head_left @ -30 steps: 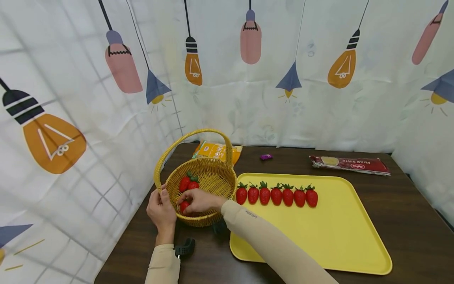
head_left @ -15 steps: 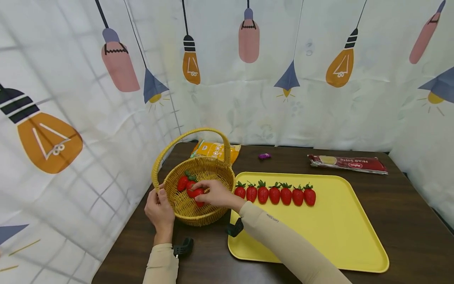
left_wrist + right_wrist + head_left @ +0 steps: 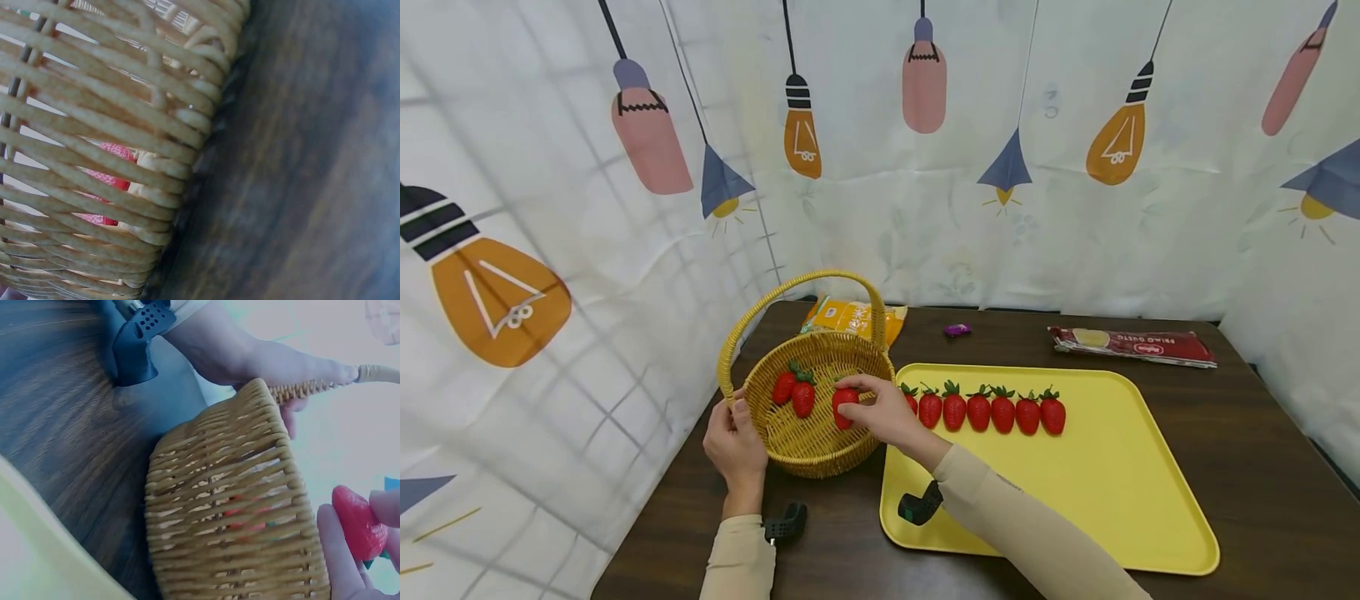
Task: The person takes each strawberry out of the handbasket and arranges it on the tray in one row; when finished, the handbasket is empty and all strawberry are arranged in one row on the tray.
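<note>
A yellow woven basket (image 3: 816,454) with a tall arched handle stands at the left of the table. My left hand (image 3: 737,442) grips its left rim at the foot of the handle. Between thumb and fingers my right hand (image 3: 891,412) pinches a strawberry (image 3: 844,407), over the basket's right side. In the right wrist view that strawberry (image 3: 357,522) is level with the rim or above it. Two more strawberries (image 3: 803,400) lie inside the basket, at its left. Through the weave, the left wrist view shows red fruit (image 3: 109,178).
A yellow tray (image 3: 1075,500) right of the basket carries a row of several strawberries (image 3: 1002,414). Behind are an orange snack packet (image 3: 850,317), a small purple-wrapped sweet (image 3: 957,331) and a long red packet (image 3: 1135,346). A patterned curtain (image 3: 880,208) hangs behind the table.
My right hand has picked a strawberry from the basket's front left and moved it right and up to near the right rim. My left hand keeps its grip on the basket.
</note>
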